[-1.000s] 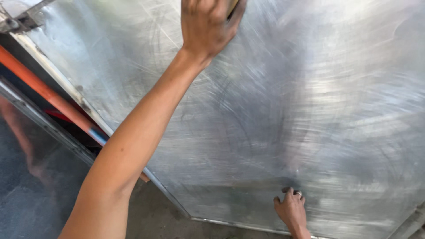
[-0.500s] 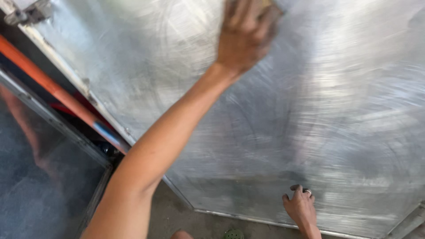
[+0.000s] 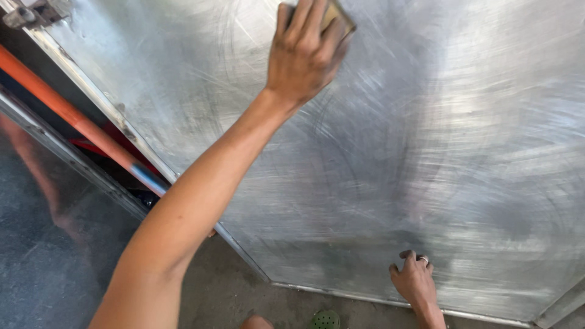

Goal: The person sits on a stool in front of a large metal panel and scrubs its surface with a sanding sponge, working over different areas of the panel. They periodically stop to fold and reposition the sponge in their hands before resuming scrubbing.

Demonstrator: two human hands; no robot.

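Note:
A large brushed-metal sheet (image 3: pixel 463 152), covered in swirl scratches, fills most of the view. My left hand (image 3: pixel 304 58) reaches up across it and presses a small tan rubbing pad (image 3: pixel 339 16) flat against the sheet near the top edge of the frame. The pad is mostly hidden under my fingers. My right hand (image 3: pixel 414 280), with a ring on one finger, rests with curled fingertips on the sheet near its bottom edge and holds nothing.
An orange bar (image 3: pixel 73 116) runs diagonally behind the sheet's left edge. A dark reflective panel (image 3: pixel 49 244) lies to its left, and a metal bracket (image 3: pixel 30 13) sits top left. Below are the concrete floor (image 3: pixel 225 292) and a green sandal (image 3: pixel 325 319).
My left hand with the pad slid right across the sheet, then came back a little to the left. My right hand has stayed on the lower part of the sheet.

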